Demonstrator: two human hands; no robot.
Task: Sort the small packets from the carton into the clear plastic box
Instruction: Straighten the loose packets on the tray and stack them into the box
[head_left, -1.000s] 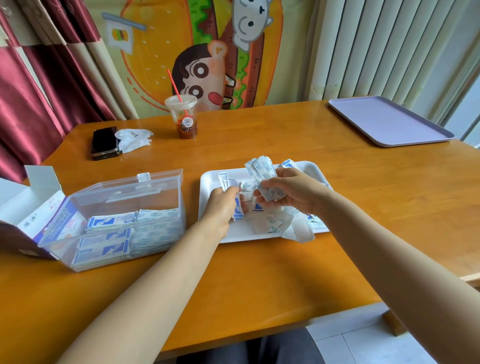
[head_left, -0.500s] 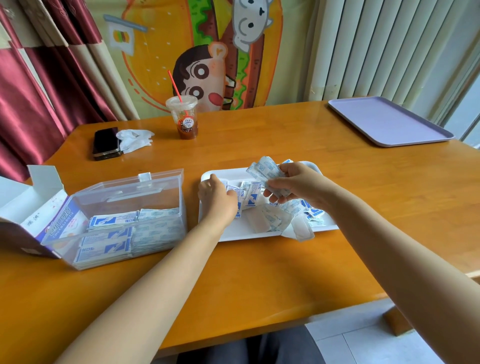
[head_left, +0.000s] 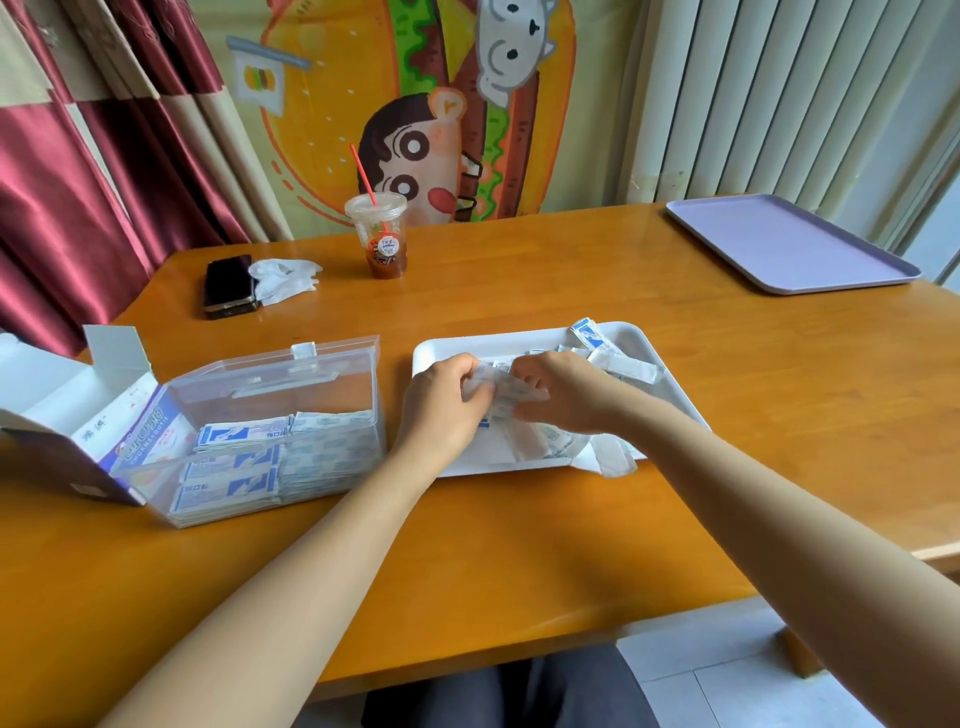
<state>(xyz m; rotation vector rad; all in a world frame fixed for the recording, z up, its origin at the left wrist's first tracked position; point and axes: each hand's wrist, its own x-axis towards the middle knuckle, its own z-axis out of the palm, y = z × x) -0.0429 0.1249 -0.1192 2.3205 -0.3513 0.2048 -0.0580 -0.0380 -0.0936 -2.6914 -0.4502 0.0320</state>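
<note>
Loose small white-and-blue packets lie heaped on a white tray in the middle of the table. Over the tray, my left hand and my right hand meet, both pinching a small bunch of packets between them. To the left stands the clear plastic box, open, with neat stacks of packets along its bottom. Behind the box at the far left lies the opened white and purple carton, partly hidden by it.
At the back stand a plastic cup with a red straw, a black phone and a crumpled tissue. A lilac tray lies at the far right corner. The table's front edge runs close to my lap.
My right hand has come down with its bunch of packets to the tray. My left hand has closed in on it, and both now hold the bunch together.
</note>
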